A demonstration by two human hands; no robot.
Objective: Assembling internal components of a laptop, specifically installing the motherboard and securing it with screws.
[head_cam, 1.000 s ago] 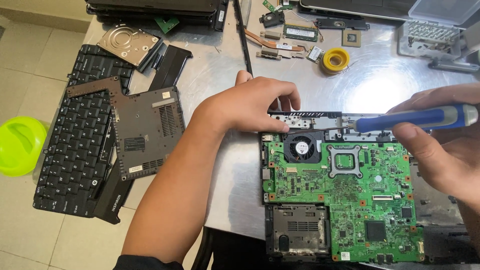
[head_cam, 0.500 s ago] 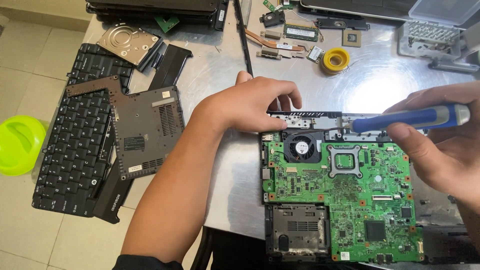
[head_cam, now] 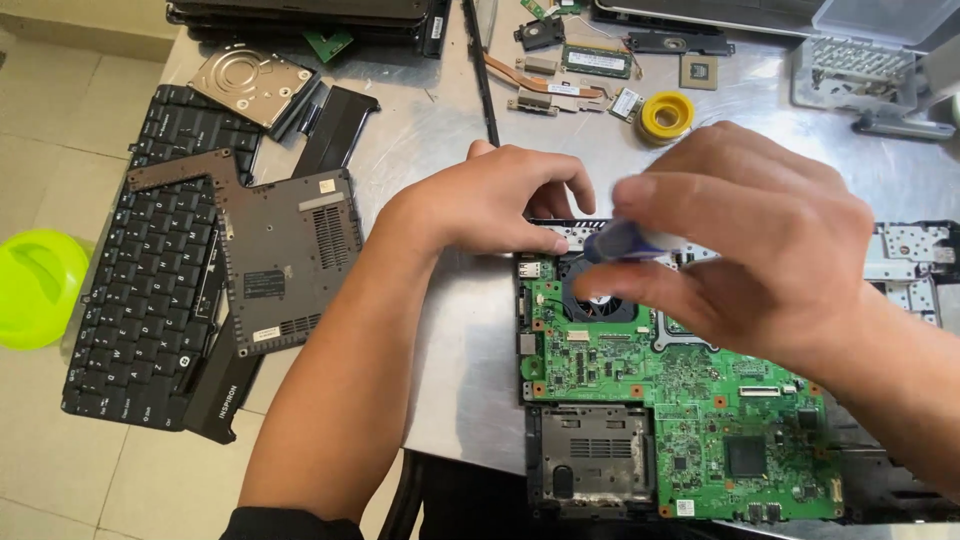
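Over the green circuit board (head_cam: pixel 690 440), both hands at work
Left hand (head_cam: pixel 500 205) presses flat, fingers spread, steadying the laptop frame on the desk (head_cam: pixel 440 330); right hand (head_cam: pixel 750 250) is closed around a blue screwdriver (head_cam: pixel 625 243) above the fan (head_cam: pixel 600 300)

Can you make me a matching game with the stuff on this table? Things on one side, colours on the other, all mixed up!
Things:
1. circuit board
2. tape roll
3. keyboard
4. screwdriver handle

Colours:
A. black
B. blue
C. green
D. yellow

Pairs: 1-C, 2-D, 3-A, 4-B. The right hand holds the screwdriver handle over the board, and the left hand rests at the board's top edge.
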